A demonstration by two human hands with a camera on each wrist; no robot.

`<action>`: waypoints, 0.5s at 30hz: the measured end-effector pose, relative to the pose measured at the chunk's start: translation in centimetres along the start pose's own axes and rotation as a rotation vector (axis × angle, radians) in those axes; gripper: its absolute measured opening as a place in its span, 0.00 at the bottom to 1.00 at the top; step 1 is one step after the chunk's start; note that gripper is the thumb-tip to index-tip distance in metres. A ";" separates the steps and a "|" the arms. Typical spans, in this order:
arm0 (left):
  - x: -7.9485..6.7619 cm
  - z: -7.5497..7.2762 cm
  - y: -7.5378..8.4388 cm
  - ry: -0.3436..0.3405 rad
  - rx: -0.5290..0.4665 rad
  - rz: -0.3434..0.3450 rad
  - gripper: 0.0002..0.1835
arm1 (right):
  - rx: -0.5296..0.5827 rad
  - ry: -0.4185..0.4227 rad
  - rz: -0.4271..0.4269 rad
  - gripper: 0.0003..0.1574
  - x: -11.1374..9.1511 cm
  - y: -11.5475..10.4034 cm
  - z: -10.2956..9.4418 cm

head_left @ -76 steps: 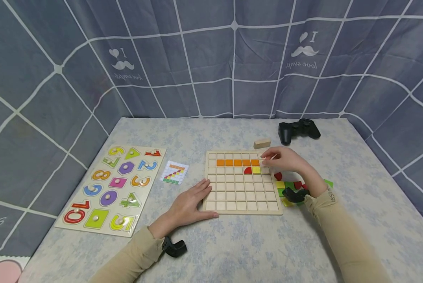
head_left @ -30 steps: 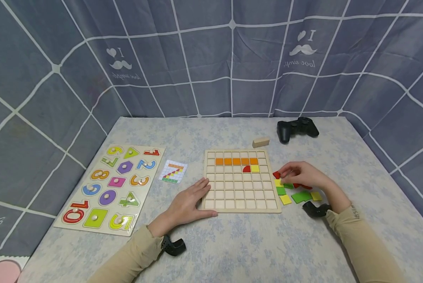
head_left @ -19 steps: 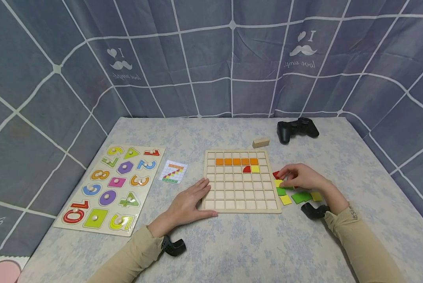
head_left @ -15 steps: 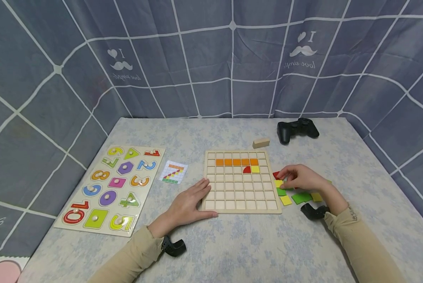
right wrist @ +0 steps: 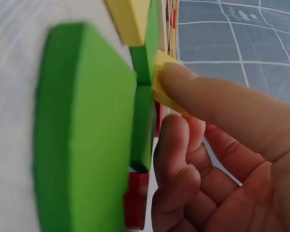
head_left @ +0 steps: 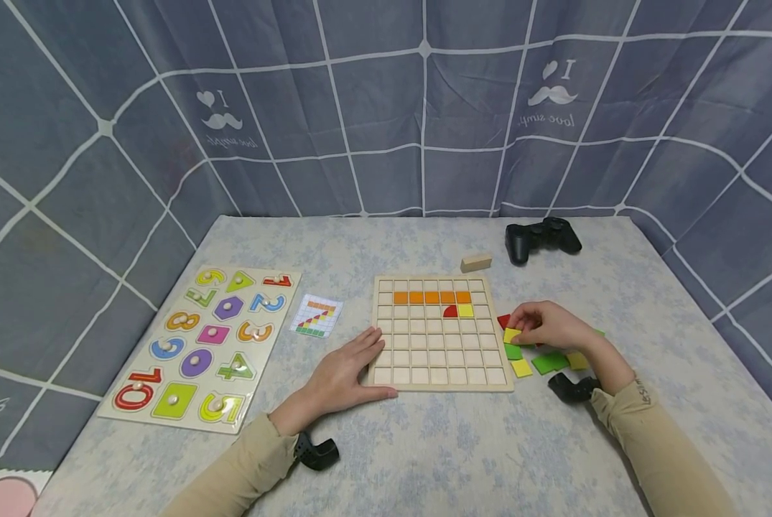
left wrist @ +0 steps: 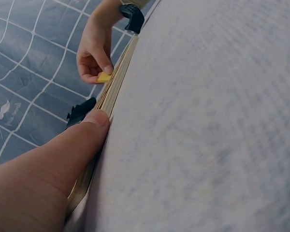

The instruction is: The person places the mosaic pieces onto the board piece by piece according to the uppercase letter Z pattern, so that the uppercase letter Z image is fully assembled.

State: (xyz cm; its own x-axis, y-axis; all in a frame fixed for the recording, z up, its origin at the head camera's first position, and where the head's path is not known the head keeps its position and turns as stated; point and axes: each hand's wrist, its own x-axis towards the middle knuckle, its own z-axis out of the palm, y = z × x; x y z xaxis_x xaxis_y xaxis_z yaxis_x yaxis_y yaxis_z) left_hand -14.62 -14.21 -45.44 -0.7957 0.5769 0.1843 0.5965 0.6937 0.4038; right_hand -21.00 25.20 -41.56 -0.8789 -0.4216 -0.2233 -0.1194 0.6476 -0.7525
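My right hand [head_left: 554, 325] pinches a yellow square tile [head_left: 512, 335] between thumb and fingers, just off the right edge of the wooden grid board [head_left: 418, 385]. In the right wrist view the thumb lies on that tile, close by green tiles [right wrist: 99, 130] and a red one [right wrist: 137, 200]. On the board are a row of orange squares [head_left: 431, 297], a red rounded piece [head_left: 450, 311] and a yellow square [head_left: 466, 310] beneath them. My left hand [head_left: 340, 373] rests along the board's left edge, fingers extended, thumb at the near corner.
Loose green [head_left: 549, 362], yellow and red tiles lie right of the board. A pattern card [head_left: 317, 316] and a number puzzle board [head_left: 205, 348] are to the left. Behind the board stand a small wooden block [head_left: 476, 263] and a black game controller [head_left: 543, 240]. A curtain [head_left: 386, 108] hangs beyond the table.
My right hand has come from the board's upper right down to the loose tiles and has taken hold of a yellow square, now slightly raised. The left hand stays put.
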 end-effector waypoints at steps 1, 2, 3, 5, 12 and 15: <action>0.0 0.0 0.0 0.000 0.000 0.000 0.48 | -0.012 0.003 0.001 0.14 0.0 -0.1 0.0; 0.0 0.0 0.0 0.000 0.000 0.001 0.48 | -0.022 0.004 0.001 0.14 -0.1 -0.2 -0.1; 0.0 0.0 0.0 -0.001 -0.001 0.001 0.48 | -0.031 0.003 -0.002 0.14 -0.1 -0.3 -0.2; -0.1 0.0 0.0 0.001 -0.002 0.002 0.48 | -0.039 -0.007 -0.012 0.13 -0.1 -0.5 -0.4; 0.0 0.1 -0.1 0.006 0.002 0.002 0.48 | 0.023 -0.074 -0.102 0.11 1.2 -1.9 -0.6; 0.0 0.1 -0.1 0.005 -0.003 0.000 0.48 | 0.040 -0.081 -0.130 0.11 2.6 -3.0 0.0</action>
State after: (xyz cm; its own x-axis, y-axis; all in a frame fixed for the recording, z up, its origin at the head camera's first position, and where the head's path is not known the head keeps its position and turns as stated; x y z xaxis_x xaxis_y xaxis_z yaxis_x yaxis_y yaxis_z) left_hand -14.64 -14.22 -45.54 -0.7960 0.5749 0.1893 0.5965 0.6923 0.4061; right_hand -22.88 22.18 -39.85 -0.8168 -0.5511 -0.1705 -0.2098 0.5591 -0.8021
